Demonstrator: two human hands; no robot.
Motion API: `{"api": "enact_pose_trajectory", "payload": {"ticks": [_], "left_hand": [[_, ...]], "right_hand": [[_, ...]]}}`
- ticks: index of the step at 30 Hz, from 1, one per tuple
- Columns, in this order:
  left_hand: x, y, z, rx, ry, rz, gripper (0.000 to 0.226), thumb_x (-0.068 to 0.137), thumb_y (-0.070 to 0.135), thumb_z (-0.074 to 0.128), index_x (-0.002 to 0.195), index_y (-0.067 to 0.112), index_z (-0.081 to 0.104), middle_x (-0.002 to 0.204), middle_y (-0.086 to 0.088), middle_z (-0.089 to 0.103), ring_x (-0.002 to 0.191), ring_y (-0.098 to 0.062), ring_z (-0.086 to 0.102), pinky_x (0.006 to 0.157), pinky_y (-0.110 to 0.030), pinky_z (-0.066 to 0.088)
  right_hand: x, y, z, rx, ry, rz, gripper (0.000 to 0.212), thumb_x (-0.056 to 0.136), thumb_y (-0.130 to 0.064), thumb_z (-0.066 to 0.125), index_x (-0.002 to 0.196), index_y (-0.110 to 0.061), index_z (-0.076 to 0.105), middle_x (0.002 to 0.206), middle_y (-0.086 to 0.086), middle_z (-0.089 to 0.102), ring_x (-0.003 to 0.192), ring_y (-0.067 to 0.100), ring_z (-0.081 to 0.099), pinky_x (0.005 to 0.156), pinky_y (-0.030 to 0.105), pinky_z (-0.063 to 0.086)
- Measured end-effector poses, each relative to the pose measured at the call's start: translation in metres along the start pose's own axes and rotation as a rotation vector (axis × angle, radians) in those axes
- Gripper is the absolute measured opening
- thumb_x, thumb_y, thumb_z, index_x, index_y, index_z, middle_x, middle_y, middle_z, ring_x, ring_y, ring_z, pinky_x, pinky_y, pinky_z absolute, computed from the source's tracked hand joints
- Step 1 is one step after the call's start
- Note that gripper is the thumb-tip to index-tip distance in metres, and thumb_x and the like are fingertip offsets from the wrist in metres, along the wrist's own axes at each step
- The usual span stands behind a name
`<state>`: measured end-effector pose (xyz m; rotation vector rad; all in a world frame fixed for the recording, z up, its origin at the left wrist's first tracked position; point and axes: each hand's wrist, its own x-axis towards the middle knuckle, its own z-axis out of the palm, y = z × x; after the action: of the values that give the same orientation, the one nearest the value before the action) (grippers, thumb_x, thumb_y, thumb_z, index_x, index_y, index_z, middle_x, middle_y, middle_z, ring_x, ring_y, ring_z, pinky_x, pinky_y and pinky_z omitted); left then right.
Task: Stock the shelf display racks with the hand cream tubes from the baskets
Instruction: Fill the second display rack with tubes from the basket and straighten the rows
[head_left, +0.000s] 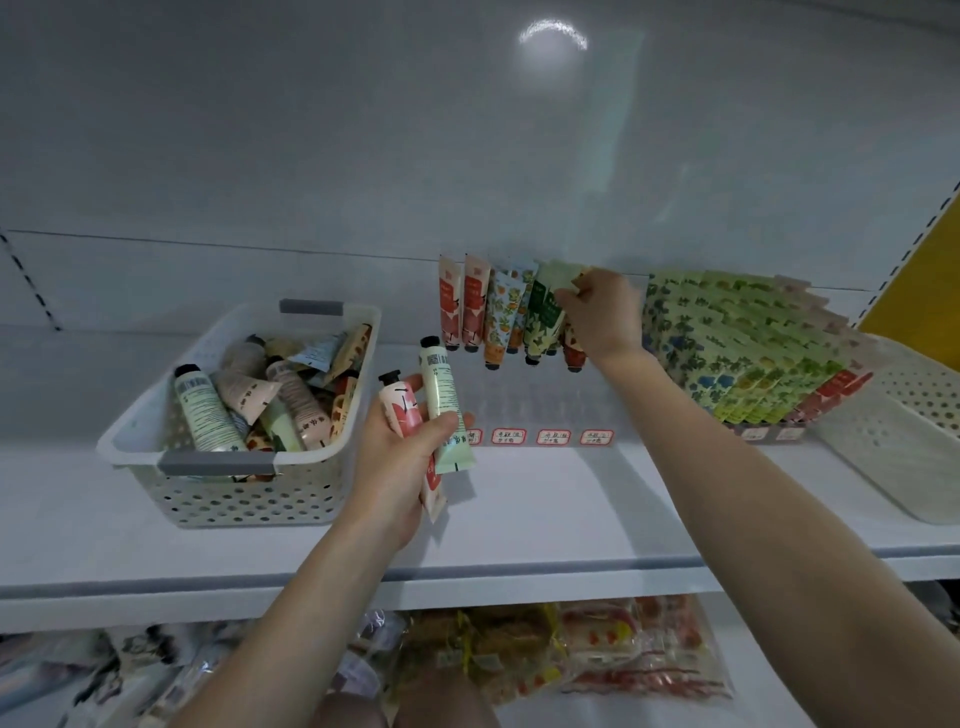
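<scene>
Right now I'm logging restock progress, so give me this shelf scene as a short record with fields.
left hand: grips a pink tube and a pale green tube
right hand: pinches a green tube at the left rack's back row
left basket: many mixed tubes inside
left rack: tubes along the back only
right rack: packed rows of tubes

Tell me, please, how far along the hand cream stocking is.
Done: the right rack is packed, and the right basket looks empty. In hand: the right hand pinches a pale green tube at the middle rack's back row; the left hand grips spare tubes. Left: that rack's front slots and the left basket's many tubes.
</scene>
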<state>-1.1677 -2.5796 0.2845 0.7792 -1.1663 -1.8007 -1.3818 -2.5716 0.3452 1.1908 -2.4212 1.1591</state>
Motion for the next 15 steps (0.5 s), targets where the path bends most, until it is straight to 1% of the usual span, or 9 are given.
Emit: {"api": "enact_pose_trajectory", "payload": {"ticks": [1, 2, 4, 6, 8, 9, 11, 13, 15], "left_hand": [[0.0012, -0.0007, 0.0000, -0.003, -0.002, -0.002, 0.040, 0.082, -0.005, 0.062, 0.102, 0.029, 0.054, 0.100, -0.004, 0.068, 0.079, -0.013, 0.071, 0.070, -0.030, 0.056], [0.0021, -0.0011, 0.0001, -0.007, -0.006, -0.005, 0.041, 0.082, -0.006, 0.061, 0.102, 0.029, 0.054, 0.100, -0.004, 0.068, 0.079, -0.013, 0.071, 0.071, -0.031, 0.056], [0.0037, -0.0022, 0.0000, -0.004, -0.011, -0.007, 0.041, 0.083, -0.006, 0.061, 0.104, 0.029, 0.053, 0.100, -0.003, 0.068, 0.078, -0.012, 0.071, 0.074, -0.032, 0.056], [0.0047, -0.0041, -0.0006, 0.005, -0.011, -0.019, 0.042, 0.083, -0.004, 0.062, 0.108, 0.028, 0.052, 0.102, -0.003, 0.068, 0.080, -0.012, 0.071, 0.077, -0.033, 0.055], [0.0055, -0.0063, -0.0017, 0.007, -0.012, -0.023, 0.042, 0.083, -0.003, 0.062, 0.108, 0.029, 0.052, 0.103, -0.004, 0.068, 0.082, -0.013, 0.070, 0.076, -0.032, 0.055], [0.0054, -0.0069, -0.0019, 0.010, -0.013, -0.024, 0.041, 0.083, -0.003, 0.062, 0.108, 0.029, 0.053, 0.103, -0.005, 0.068, 0.082, -0.014, 0.070, 0.074, -0.030, 0.056], [0.0056, -0.0079, -0.0024, 0.010, -0.016, -0.026, 0.041, 0.083, -0.003, 0.062, 0.108, 0.028, 0.053, 0.103, -0.006, 0.068, 0.080, -0.013, 0.070, 0.069, -0.027, 0.058], [0.0061, -0.0092, -0.0034, 0.011, -0.013, -0.029, 0.041, 0.083, -0.003, 0.062, 0.107, 0.029, 0.053, 0.104, -0.007, 0.068, 0.082, -0.015, 0.070, 0.071, -0.029, 0.057], [0.0064, -0.0106, -0.0042, 0.014, -0.008, -0.036, 0.042, 0.082, -0.003, 0.063, 0.109, 0.028, 0.053, 0.107, -0.007, 0.067, 0.089, -0.019, 0.069, 0.076, -0.034, 0.055]], "right_hand": [[0.0014, -0.0005, 0.0012, 0.000, 0.000, -0.012, 0.030, 0.089, -0.011, 0.056, 0.092, 0.020, 0.059, 0.087, 0.034, 0.062, 0.084, 0.045, 0.059, 0.072, 0.047, 0.050], [0.0020, -0.0014, 0.0018, -0.003, 0.000, -0.019, 0.031, 0.089, -0.010, 0.055, 0.098, 0.020, 0.058, 0.093, 0.036, 0.062, 0.090, 0.046, 0.058, 0.078, 0.051, 0.049], [0.0038, -0.0028, 0.0020, -0.026, -0.019, -0.038, 0.032, 0.090, -0.009, 0.054, 0.102, 0.021, 0.057, 0.096, 0.037, 0.061, 0.093, 0.046, 0.058, 0.081, 0.051, 0.048], [0.0047, -0.0021, 0.0021, -0.046, -0.042, -0.066, 0.032, 0.091, -0.009, 0.053, 0.101, 0.021, 0.058, 0.095, 0.036, 0.062, 0.092, 0.045, 0.059, 0.080, 0.049, 0.049], [0.0034, -0.0011, 0.0027, -0.059, -0.053, -0.081, 0.031, 0.091, -0.010, 0.053, 0.098, 0.019, 0.060, 0.094, 0.034, 0.063, 0.090, 0.043, 0.060, 0.075, 0.044, 0.051], [0.0025, -0.0001, 0.0037, -0.065, -0.064, -0.078, 0.030, 0.091, -0.011, 0.054, 0.094, 0.018, 0.061, 0.091, 0.032, 0.064, 0.087, 0.042, 0.061, 0.070, 0.040, 0.050], [0.0035, 0.0011, 0.0051, -0.082, -0.084, -0.062, 0.028, 0.090, -0.010, 0.054, 0.076, 0.014, 0.058, 0.073, 0.028, 0.059, 0.071, 0.038, 0.057, 0.059, 0.033, 0.041], [0.0072, 0.0011, 0.0061, -0.118, -0.102, -0.053, 0.031, 0.089, -0.009, 0.055, 0.061, -0.001, 0.045, 0.055, 0.014, 0.040, 0.054, 0.026, 0.040, 0.050, 0.028, 0.029], [0.0107, 0.0001, 0.0071, -0.144, -0.124, -0.049, 0.040, 0.089, -0.009, 0.055, 0.055, -0.008, 0.034, 0.050, 0.006, 0.030, 0.046, 0.017, 0.028, 0.045, 0.026, 0.023]]}}
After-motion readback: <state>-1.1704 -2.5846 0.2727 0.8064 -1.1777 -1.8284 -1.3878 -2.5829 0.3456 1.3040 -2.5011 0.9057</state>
